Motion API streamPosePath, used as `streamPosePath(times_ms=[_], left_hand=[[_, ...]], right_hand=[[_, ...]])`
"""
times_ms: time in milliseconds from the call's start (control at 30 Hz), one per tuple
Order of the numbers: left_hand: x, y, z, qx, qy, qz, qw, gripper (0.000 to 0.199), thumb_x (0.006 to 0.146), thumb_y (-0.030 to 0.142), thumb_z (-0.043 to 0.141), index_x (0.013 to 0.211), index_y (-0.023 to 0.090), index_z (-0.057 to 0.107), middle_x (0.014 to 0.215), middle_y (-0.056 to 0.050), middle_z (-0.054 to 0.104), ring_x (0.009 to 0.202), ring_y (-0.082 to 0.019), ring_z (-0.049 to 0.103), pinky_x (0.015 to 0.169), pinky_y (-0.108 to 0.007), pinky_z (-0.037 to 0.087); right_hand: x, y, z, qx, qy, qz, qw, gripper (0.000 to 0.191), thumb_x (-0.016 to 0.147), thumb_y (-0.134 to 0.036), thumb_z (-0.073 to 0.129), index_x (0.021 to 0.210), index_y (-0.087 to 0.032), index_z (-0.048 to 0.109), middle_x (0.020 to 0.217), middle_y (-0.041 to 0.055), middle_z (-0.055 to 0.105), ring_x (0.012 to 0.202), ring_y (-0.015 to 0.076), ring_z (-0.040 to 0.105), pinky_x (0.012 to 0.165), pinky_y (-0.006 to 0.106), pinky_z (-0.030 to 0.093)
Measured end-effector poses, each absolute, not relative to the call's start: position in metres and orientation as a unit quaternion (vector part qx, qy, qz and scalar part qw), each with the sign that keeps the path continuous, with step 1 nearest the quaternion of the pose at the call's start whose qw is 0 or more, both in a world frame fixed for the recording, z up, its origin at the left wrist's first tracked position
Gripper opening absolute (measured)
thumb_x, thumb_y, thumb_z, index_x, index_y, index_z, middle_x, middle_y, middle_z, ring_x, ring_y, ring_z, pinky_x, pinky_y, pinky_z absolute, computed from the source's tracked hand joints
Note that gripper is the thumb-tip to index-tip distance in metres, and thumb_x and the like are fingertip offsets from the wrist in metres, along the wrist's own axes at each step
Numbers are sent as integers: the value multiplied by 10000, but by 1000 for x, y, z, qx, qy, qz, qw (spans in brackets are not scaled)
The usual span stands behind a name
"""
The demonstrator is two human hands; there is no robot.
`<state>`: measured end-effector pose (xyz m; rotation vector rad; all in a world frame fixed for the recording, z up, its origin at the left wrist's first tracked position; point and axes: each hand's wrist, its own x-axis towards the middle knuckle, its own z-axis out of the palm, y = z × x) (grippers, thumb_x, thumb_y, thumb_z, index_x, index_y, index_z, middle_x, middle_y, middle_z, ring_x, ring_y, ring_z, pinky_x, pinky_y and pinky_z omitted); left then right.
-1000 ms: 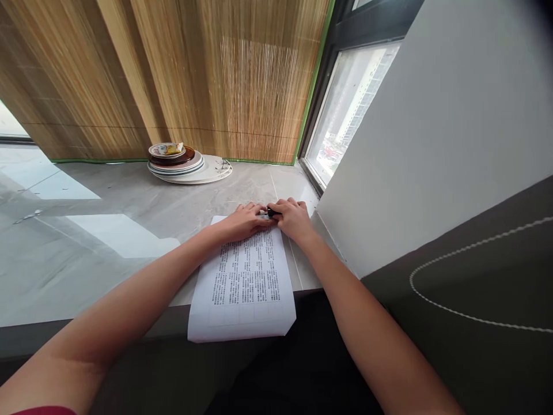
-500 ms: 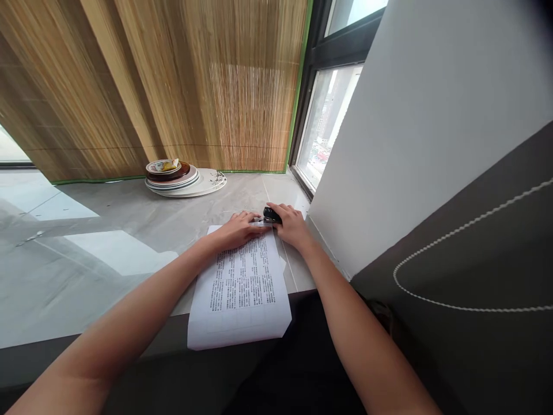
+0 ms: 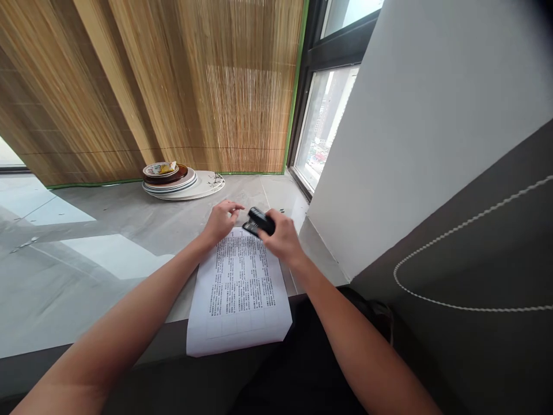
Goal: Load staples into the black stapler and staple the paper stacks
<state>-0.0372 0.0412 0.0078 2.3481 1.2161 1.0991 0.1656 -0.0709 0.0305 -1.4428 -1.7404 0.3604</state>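
Note:
Printed paper sheets [image 3: 242,288] lie on the stone ledge, their near end hanging over its front edge. My right hand [image 3: 281,235] grips a black stapler [image 3: 260,221], held above the far end of the paper with its jaws apart and facing left. Left of the stapler, my left hand [image 3: 221,222] is off the paper's far corner, its fingers apart and holding nothing. A small dark piece [image 3: 281,211] lies on the ledge just beyond my right hand.
A stack of plates [image 3: 170,181] sits on the ledge [image 3: 129,213] by the bamboo blind [image 3: 194,86]. To the right stand a window [image 3: 324,121] and a white wall [image 3: 410,115]. A beaded cord [image 3: 432,245] hangs at the right.
My right hand has lifted the stapler off the paper's far edge and tilted it. My left hand has let go of the paper and moved left.

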Motion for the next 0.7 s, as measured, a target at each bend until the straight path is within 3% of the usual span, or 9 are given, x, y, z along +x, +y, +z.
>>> streamPosePath(times_ms=[167,300,367,467,567,700], left_hand=[[-49,50,5,766,486,397,142,264,891,235,586,982,192,830,1001,-78,706,776,-193,640,882,-357,563],[-53,55,3,738,495,434,146,299,896,213,548,975,179,835,979,-91,676,816,-208,628,879,-360,545],[-54,57,3,724,500,449,156,309,891,191,529,951,177,832,947,-87,666,824,-212,622,883,-365,530],[-56,62,3,695,501,476,199,290,869,181,534,897,183,822,898,-69,657,759,-194,592,815,-348,505],[-65,70,7,627,491,523,305,234,836,199,579,885,188,808,786,-38,623,683,-166,547,662,-291,445],[-100,84,23,451,437,606,488,165,738,147,668,875,178,756,775,-5,615,626,-112,517,560,-231,390]], right_hand=[[135,-80,19,-546,-754,184,314,203,821,-203,657,996,-258,570,984,50,721,902,238,668,743,334,505],[171,-67,23,-549,-738,262,293,282,890,-409,704,1097,-247,600,1026,44,706,920,230,670,763,331,518],[198,-53,24,-572,-704,246,341,282,990,-489,586,1120,-243,633,1033,51,699,920,220,673,795,340,536],[222,-28,14,-618,-686,117,365,287,1025,-420,556,1185,-210,670,1307,125,664,1192,261,648,1027,396,521],[215,-3,-4,-654,-715,79,235,431,1060,-369,512,1424,-158,603,1624,205,475,1513,327,457,1240,482,376],[162,19,-16,-631,-764,64,113,510,1104,-340,420,1564,-131,481,1728,221,342,1634,340,278,1313,553,239]])
